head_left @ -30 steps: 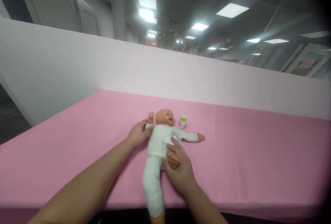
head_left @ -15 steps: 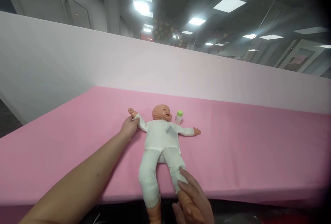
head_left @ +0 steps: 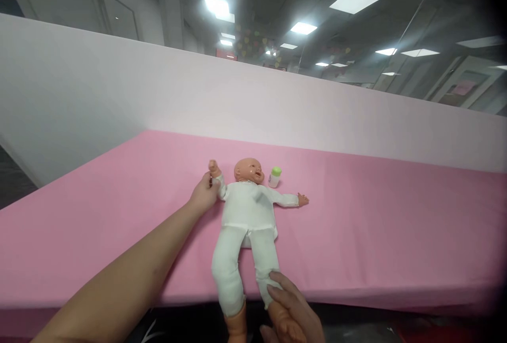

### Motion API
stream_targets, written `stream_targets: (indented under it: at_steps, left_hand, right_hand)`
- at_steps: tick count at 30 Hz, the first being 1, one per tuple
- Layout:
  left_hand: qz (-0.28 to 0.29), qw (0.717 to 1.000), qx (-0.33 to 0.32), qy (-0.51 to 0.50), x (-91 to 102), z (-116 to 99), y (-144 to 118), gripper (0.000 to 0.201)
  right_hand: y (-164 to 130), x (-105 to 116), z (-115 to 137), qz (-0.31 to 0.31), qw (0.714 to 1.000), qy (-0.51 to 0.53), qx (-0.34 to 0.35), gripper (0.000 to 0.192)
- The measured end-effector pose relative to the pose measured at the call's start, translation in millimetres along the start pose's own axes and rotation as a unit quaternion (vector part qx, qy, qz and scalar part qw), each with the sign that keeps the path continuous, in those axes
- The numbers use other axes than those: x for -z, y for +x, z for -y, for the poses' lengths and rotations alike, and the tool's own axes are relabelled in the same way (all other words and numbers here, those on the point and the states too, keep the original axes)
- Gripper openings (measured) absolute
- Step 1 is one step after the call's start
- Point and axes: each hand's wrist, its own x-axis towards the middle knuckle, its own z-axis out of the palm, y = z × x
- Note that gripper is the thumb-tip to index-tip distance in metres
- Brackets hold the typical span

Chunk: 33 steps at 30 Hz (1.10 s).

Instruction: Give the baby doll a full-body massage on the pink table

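Note:
A baby doll [head_left: 249, 206] in a white cloth suit lies on its back, its head away from me and its feet past the near table edge. My left hand [head_left: 205, 193] is closed round the doll's arm on the left, near the wrist. Around the doll's lower leg on the right, my right hand [head_left: 295, 303] is wrapped, with fingers against the shin and foot. Some of that foot is hidden by the fingers. Beside the doll's head stands a small white bottle [head_left: 274, 177] with a green cap.
Pink cloth [head_left: 376, 227] covers the table. A low white partition [head_left: 253, 100] runs along the back and left, with glass above it. Below the near edge the floor is dark, with something red [head_left: 431, 332] at the lower right.
My left hand has brought the doll's arm inward, toward its head. My right hand and the leg it holds have shifted slightly left and down.

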Motion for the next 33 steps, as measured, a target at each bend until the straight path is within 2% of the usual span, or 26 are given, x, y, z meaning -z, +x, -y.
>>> stream_targets:
  at_steps: [2,4,7,10,14,21,24,29,33]
  left_hand:
    - [0.060,0.982,-0.110,0.138,-4.0,-8.6,-10.2,0.045]
    - [0.103,0.948,-0.167,0.252,-8.6,-16.5,-19.1,0.050]
    - [0.121,0.904,-0.190,0.363,-14.2,-23.1,-26.0,0.055]
    - [0.124,0.887,-0.202,0.397,-15.2,-23.2,-26.0,0.056]
    - [0.130,0.886,-0.203,0.396,-12.4,-21.3,-23.3,0.056]
    - [0.138,0.894,-0.192,0.381,-11.7,-22.4,-19.0,0.058]
    - [0.143,0.898,-0.188,0.371,-11.0,-20.2,-16.8,0.059]
    - [0.148,0.910,-0.187,0.339,-8.4,-18.4,-14.8,0.058]
    - [0.158,0.937,-0.180,0.253,-1.4,-17.8,-11.3,0.051]
  right_hand:
    - [6.2,4.6,-0.2,0.006,1.000,0.003,0.010,0.051]
    - [16.0,9.8,-1.0,0.014,0.999,-0.011,0.039,0.050]
    - [37.2,15.8,0.9,0.023,0.996,-0.040,0.072,0.049]
    - [61.5,16.0,5.8,0.040,0.995,-0.049,0.073,0.045]
    - [91.5,5.5,5.6,0.078,0.993,-0.080,0.038,0.046]
    - [127.8,-32.8,-11.6,0.138,0.977,-0.158,-0.043,0.045]
    - [132.5,-39.4,-12.3,0.143,0.973,-0.173,-0.060,0.043]
    - [130.8,-37.8,-11.8,0.147,0.974,-0.158,-0.065,0.042]
    - [126.6,-34.7,-20.6,0.125,0.984,-0.111,-0.055,0.042]
